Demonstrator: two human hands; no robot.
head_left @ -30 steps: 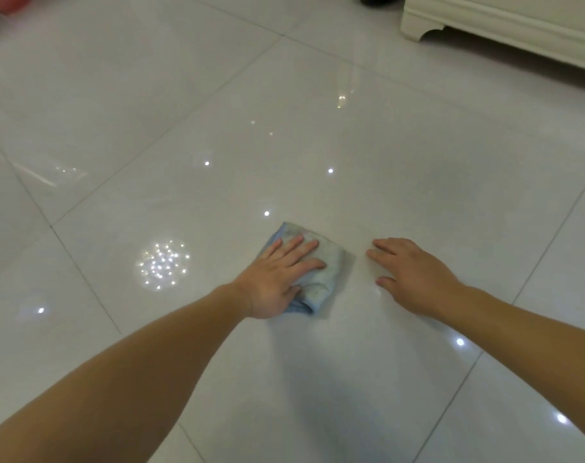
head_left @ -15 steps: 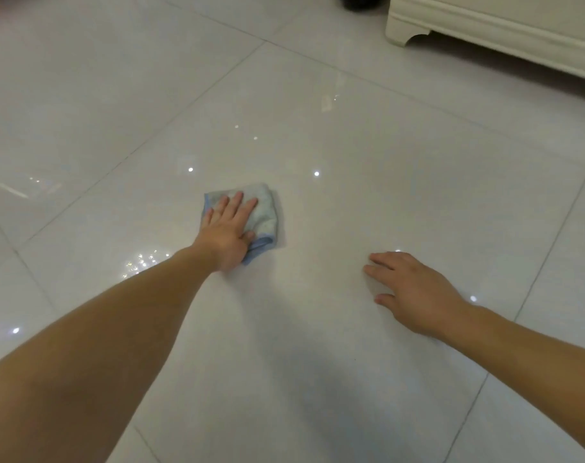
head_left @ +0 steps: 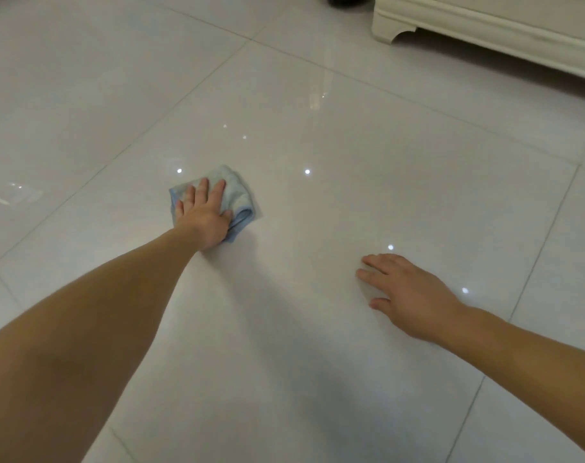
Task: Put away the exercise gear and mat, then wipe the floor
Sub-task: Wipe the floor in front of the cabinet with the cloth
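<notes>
The left grip lies palm down on a light blue cloth, a little left of the frame's centre. Its fingers are straight and slightly spread, so it is open and pressing the cloth flat rather than curling round it. The cloth is folded into a small bunched pad. Its far edge shows beyond the fingertips and a darker blue hem curls out at the right side of the palm. It rests directly on the floor.

The right grip sits at the lower right of centre, well apart from the cloth. It is also open, with fingers extended and pointing toward the left of the frame. The palm faces down on the tile, and it holds nothing.

The bare left forearm runs in from the lower left corner. The bare right forearm enters from the lower right edge. A soft shadow lies on the tile between them.

The floor is made of large glossy white tiles with thin grout lines running diagonally. Small bright points of reflected light are scattered across it.

At the upper right stands the cream base of a piece of furniture, with a curved foot at its left end. A dark object is cut off by the top edge just left of it; what it is cannot be told.
</notes>
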